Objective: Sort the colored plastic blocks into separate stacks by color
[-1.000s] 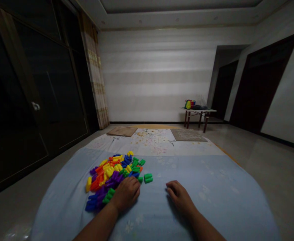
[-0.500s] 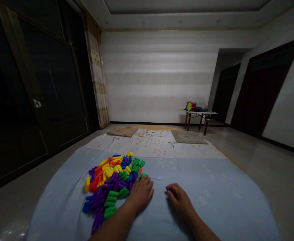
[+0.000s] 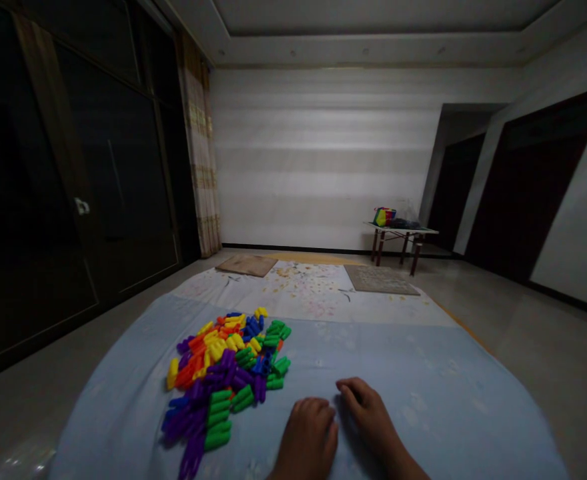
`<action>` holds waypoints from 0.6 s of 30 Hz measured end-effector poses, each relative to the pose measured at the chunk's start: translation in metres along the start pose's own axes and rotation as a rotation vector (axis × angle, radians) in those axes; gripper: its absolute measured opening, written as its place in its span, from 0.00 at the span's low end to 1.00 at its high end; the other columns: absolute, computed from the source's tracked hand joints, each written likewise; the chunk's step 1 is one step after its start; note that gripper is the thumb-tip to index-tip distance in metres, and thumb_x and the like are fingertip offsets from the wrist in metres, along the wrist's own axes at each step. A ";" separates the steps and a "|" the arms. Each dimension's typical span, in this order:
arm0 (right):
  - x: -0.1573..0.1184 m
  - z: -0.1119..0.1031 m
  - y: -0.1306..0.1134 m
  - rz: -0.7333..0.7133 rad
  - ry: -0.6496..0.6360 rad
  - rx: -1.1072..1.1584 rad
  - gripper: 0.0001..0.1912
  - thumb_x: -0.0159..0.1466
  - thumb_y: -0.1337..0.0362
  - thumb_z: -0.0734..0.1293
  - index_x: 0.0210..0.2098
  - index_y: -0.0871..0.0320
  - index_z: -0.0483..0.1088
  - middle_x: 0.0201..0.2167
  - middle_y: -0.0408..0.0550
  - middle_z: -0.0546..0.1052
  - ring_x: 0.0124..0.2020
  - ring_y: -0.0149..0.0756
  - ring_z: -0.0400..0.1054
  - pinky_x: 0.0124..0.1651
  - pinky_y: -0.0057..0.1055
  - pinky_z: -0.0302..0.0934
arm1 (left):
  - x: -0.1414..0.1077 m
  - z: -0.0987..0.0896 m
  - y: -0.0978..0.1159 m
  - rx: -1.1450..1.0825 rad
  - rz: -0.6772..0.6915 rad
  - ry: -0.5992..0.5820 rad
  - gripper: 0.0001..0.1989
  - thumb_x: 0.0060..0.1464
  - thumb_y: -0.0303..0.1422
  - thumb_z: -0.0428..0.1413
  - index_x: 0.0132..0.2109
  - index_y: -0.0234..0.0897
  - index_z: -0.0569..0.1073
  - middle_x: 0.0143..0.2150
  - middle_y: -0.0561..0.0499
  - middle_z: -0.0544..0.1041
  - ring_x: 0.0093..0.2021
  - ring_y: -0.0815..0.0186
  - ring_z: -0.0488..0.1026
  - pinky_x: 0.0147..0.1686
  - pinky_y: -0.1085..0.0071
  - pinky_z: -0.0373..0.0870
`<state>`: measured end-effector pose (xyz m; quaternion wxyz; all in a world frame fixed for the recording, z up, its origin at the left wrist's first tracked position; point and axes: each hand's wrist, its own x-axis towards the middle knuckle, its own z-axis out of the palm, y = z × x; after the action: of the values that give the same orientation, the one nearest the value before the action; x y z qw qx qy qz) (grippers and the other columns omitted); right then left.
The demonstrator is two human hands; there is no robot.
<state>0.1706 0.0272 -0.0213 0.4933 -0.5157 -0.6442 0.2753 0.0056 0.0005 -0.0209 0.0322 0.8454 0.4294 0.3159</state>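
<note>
On the light blue cloth, my left hand (image 3: 309, 432) lies back up with its fingers curled under, just beside my right hand. Whatever its fingers might hold is hidden beneath them. My right hand (image 3: 368, 410) rests to its right, fingers bent in and thumb close to the forefinger; nothing I can identify shows in it. Left of both hands spreads a pile of plastic toy blocks (image 3: 226, 363) in purple, green, yellow, orange and blue, made of finger-like tubes. A green block (image 3: 244, 399) lies at the pile's near right edge, apart from my left hand.
A flowered cloth covers the table (image 3: 448, 380). Two flat boards lie at its far end, a brown one (image 3: 247, 265) left and a greyish one (image 3: 381, 279) right. Beyond stands a small table (image 3: 401, 228) bearing a colourful bag (image 3: 384, 216). Dark glass doors (image 3: 113, 173) line the left.
My left hand has left the pile's right edge and come back toward me and right, beside my right hand. Its fingers have curled in. My right hand has barely moved.
</note>
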 end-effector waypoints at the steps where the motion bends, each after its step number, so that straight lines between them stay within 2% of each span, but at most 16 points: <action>1: 0.000 -0.001 0.001 0.017 0.006 0.020 0.16 0.60 0.55 0.60 0.33 0.59 0.74 0.32 0.51 0.76 0.37 0.40 0.70 0.42 0.33 0.62 | -0.002 0.002 -0.002 -0.017 0.019 -0.001 0.11 0.49 0.25 0.51 0.40 0.40 0.72 0.41 0.50 0.74 0.43 0.64 0.69 0.45 0.63 0.67; 4: 0.000 -0.001 0.004 0.070 0.018 0.076 0.19 0.59 0.52 0.60 0.35 0.60 0.73 0.30 0.50 0.76 0.33 0.39 0.70 0.38 0.31 0.63 | -0.005 0.006 -0.012 -0.044 0.102 0.010 0.11 0.47 0.24 0.51 0.38 0.38 0.71 0.41 0.49 0.74 0.43 0.64 0.69 0.44 0.65 0.67; 8: 0.000 0.001 0.005 0.116 0.015 0.095 0.22 0.59 0.49 0.60 0.36 0.61 0.73 0.25 0.47 0.74 0.27 0.36 0.68 0.31 0.29 0.62 | -0.005 0.012 -0.027 -0.029 0.212 0.032 0.08 0.46 0.27 0.52 0.37 0.38 0.71 0.39 0.49 0.74 0.41 0.65 0.69 0.42 0.67 0.66; 12: 0.000 0.003 0.004 0.143 0.003 0.094 0.24 0.58 0.46 0.59 0.36 0.61 0.73 0.23 0.46 0.74 0.25 0.35 0.67 0.28 0.28 0.62 | -0.008 0.026 -0.041 -0.045 0.232 -0.006 0.07 0.49 0.30 0.52 0.36 0.40 0.72 0.39 0.50 0.75 0.41 0.66 0.70 0.41 0.69 0.65; 15: 0.001 0.003 0.004 0.154 -0.004 0.093 0.26 0.57 0.44 0.60 0.35 0.61 0.74 0.24 0.47 0.74 0.25 0.36 0.68 0.28 0.28 0.62 | -0.009 0.036 -0.050 -0.100 0.155 -0.109 0.09 0.51 0.29 0.49 0.36 0.42 0.73 0.36 0.52 0.77 0.39 0.68 0.71 0.42 0.69 0.65; 18: 0.003 0.003 0.007 0.160 -0.028 0.084 0.27 0.56 0.43 0.60 0.34 0.60 0.74 0.26 0.49 0.76 0.27 0.37 0.69 0.30 0.28 0.64 | -0.005 0.037 -0.052 -0.151 0.000 -0.267 0.10 0.53 0.30 0.48 0.33 0.43 0.74 0.31 0.54 0.78 0.35 0.68 0.72 0.42 0.67 0.65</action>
<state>0.1703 0.0327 -0.0272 0.4816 -0.5405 -0.5958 0.3478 -0.0126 0.0373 -0.0694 0.1523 0.8750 0.3965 0.2322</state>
